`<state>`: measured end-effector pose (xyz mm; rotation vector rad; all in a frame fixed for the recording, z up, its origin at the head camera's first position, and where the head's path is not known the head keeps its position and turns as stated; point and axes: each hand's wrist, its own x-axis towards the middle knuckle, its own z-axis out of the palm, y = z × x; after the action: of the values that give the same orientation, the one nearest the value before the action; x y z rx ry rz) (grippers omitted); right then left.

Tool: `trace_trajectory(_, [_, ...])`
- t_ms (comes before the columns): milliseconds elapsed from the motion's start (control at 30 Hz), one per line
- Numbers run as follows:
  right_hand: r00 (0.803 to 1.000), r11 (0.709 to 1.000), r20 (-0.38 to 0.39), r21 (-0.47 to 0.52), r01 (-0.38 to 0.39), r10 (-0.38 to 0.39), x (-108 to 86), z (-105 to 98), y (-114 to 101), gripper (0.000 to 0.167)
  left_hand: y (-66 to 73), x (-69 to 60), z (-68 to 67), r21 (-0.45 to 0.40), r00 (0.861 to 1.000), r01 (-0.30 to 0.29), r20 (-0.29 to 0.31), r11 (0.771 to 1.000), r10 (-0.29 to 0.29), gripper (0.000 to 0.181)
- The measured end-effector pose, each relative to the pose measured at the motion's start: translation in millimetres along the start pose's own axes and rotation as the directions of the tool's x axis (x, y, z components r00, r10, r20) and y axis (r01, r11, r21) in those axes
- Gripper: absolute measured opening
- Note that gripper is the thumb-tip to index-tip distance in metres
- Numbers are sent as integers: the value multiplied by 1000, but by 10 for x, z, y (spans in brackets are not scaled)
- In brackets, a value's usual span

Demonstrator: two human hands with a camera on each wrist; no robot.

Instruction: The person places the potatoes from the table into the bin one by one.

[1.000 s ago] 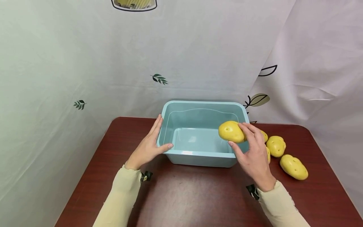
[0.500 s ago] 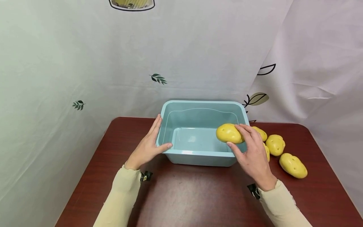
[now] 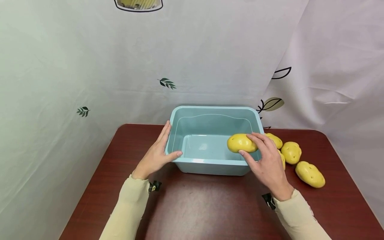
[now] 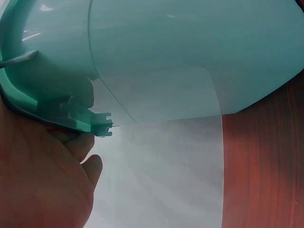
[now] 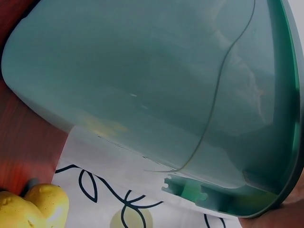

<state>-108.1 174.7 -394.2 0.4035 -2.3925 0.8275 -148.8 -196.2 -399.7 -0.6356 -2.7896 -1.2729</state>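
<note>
In the head view, a light blue plastic tub [image 3: 210,168] stands on the table. My left hand [image 3: 153,156] rests on its front left corner, with straight fingers along the left side and the thumb over the front rim. In the left wrist view, my left hand [image 4: 42,175] is beside the tub's rim. My right hand [image 3: 267,163] holds a yellow potato [image 3: 240,143] between thumb and fingers, above the right part of the tub's floor. The right wrist view shows the tub wall [image 5: 128,71], with the held potato hidden.
Several more potatoes lie on the table right of the tub, among them a round potato [image 3: 291,152] and a long potato [image 3: 310,174]. The dark red table [image 3: 201,206] meets a white patterned cloth [image 3: 210,60] behind the tub.
My right hand has moved the potato slightly left and lower over the tub. My left hand has stayed at the tub's corner.
</note>
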Motion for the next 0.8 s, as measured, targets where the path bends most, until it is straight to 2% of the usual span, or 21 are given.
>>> trace_trajectory(333, [999, 999, 15, 0, -33, 33, 8, -9, -19, 43, 4, 0, -4, 51, 1000, -7, -5, 999, 7, 108])
trace_trajectory(533, [999, 999, 0, 1, -36, 36, 0, -9, -16, 40, 15, 4, -18, 87, 1000, -15, 3, 996, 15, 114])
trace_trajectory(800, [1000, 1000, -13, 8, -27, 27, -6, -23, -1, 39, 124, 30, -51, 185, 999, 30, 19, 982, -34, 121])
